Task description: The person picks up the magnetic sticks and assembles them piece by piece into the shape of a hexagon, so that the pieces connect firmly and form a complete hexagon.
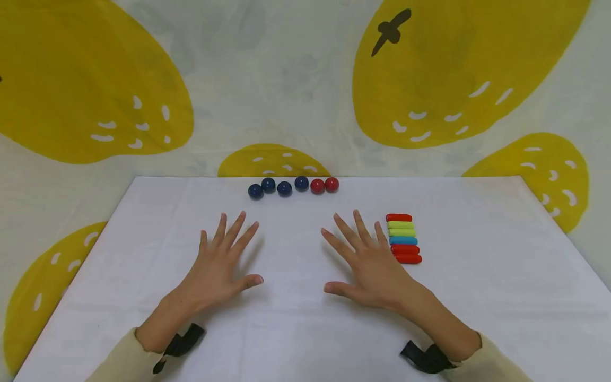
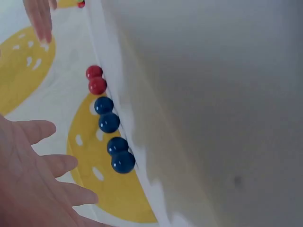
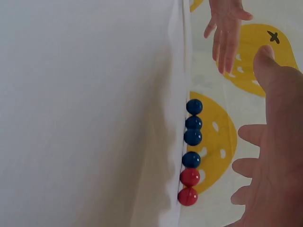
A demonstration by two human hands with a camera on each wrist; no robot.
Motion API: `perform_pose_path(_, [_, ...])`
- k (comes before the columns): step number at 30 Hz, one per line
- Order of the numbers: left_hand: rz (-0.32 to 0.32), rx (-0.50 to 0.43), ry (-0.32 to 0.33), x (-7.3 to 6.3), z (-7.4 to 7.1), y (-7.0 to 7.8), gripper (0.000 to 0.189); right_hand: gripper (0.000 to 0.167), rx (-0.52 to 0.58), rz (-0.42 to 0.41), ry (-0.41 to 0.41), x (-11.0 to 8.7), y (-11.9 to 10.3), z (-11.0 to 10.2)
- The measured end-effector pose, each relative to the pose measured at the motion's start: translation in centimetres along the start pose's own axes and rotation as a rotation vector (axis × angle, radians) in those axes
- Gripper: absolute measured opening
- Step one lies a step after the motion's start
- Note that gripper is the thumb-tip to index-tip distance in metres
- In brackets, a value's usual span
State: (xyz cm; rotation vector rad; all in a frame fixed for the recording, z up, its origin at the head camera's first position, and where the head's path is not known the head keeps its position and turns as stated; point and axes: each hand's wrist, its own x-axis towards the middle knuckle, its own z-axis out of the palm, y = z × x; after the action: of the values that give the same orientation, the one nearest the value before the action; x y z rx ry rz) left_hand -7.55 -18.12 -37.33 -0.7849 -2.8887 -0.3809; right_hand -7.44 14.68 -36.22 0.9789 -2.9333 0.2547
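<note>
Both hands hover over the white table with fingers spread and palms down, holding nothing. My left hand (image 1: 215,270) is left of the middle; my right hand (image 1: 374,270) is right of it. Just beyond the right hand's little finger lies a column of short coloured sticks (image 1: 403,241), red, yellow-green and blue, the nearest partly overlapped by the hand in the head view. At the far edge sits a row of shiny balls: several dark blue balls (image 1: 284,188) on the left and two red balls (image 1: 317,185) on the right. The blue balls (image 2: 109,122) also show in the left wrist view.
A white cloth covers the table (image 1: 296,339). Behind its far edge hangs a pale backdrop (image 1: 286,79) printed with large yellow fruit shapes. Dark straps (image 1: 186,339) circle both wrists below beige sleeves.
</note>
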Motion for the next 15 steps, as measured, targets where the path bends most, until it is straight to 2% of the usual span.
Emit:
perform_pose_path(5, [-0.082, -0.041, -0.008, 1.7, -0.3, -0.9, 0.092, 0.094, 0.066, 0.014, 0.039, -1.2, 1.4, -0.4])
perform_pose_path(15, [-0.230, -0.219, 0.112, 4.7, -0.3, -3.6, 0.081, 0.080, 0.230, -0.019, 0.252, -3.7, 4.3, -0.9])
